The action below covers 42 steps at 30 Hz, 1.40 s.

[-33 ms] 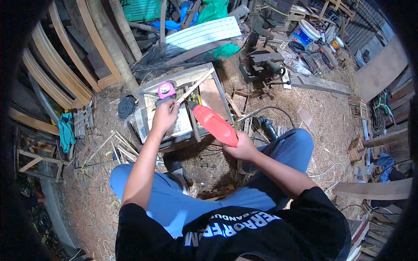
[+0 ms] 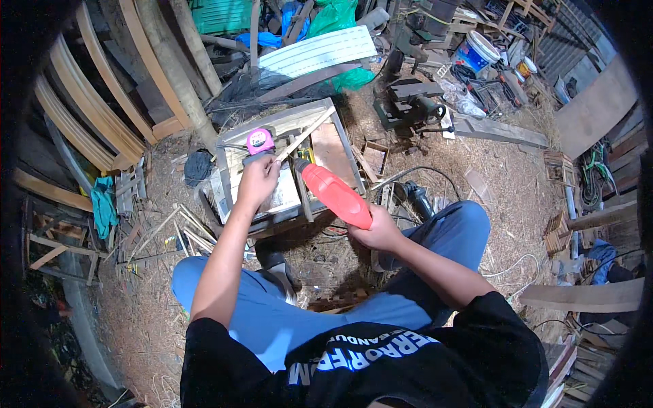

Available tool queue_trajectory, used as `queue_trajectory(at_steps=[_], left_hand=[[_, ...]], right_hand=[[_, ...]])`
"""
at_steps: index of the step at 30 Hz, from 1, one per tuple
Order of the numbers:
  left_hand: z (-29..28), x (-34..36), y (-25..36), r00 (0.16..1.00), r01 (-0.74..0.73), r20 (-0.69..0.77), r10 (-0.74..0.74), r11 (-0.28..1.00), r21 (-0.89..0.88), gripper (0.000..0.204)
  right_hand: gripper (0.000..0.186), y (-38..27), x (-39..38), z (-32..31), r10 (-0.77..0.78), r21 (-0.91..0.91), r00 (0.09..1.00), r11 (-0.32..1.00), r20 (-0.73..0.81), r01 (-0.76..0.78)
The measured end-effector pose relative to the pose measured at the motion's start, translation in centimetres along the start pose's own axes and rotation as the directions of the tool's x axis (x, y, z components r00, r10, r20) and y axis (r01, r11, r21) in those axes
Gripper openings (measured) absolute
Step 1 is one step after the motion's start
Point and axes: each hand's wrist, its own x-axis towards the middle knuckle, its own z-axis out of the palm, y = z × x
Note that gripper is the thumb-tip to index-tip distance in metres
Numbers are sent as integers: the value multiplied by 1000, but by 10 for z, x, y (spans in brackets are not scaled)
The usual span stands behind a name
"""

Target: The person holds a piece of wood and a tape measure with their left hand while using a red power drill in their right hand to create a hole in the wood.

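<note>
My left hand (image 2: pixel 258 178) is closed on the lower end of a thin pale wooden strip (image 2: pixel 314 126), which slants up to the right over a low wooden work box (image 2: pixel 228 146). My right hand (image 2: pixel 377 228) grips the handle of a red power tool (image 2: pixel 335 195), probably a drill, whose dark front end is beside the strip and close to my left hand. Just above that hand lies a pink tape measure (image 2: pixel 260 141). A small yellow object (image 2: pixel 307 154) is partly hidden behind the tool's tip.
Curved timber pieces (image 2: pixel 94 115) lean at the left. A metal vice (image 2: pixel 415 102) stands beyond the box on the right, and a black power tool (image 2: pixel 419 200) lies by my right knee. Loose sticks (image 2: pixel 197 234), cords (image 2: pixel 452 178), buckets (image 2: pixel 476 51) and boards (image 2: pixel 592 109) surround me.
</note>
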Motion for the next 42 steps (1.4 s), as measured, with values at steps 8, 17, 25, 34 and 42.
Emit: queue_trajectory(at_steps=[8, 17, 25, 34, 42], left_hand=[[-6, -4, 18, 998, -57, -27, 63, 981, 183, 24], [-14, -8, 25, 984, -149, -35, 175, 915, 375, 24], [-17, -9, 40, 974, -177, -68, 217, 911, 372, 22], [-9, -14, 47, 971, -206, -29, 237, 895, 396, 22], [-8, -19, 58, 972, -212, -2, 234, 885, 414, 23]], right_hand=[[46, -1, 0, -2, -35, -30, 999, 999, 0, 35], [46, -14, -3, -5, -84, -65, 996, 994, 7, 84], [45, -11, -3, -5, -167, -181, 986, 970, 4, 165], [38, -19, -4, -4, -122, -25, 991, 992, -62, 120], [44, -15, -4, -5, -102, -113, 995, 989, -22, 99]])
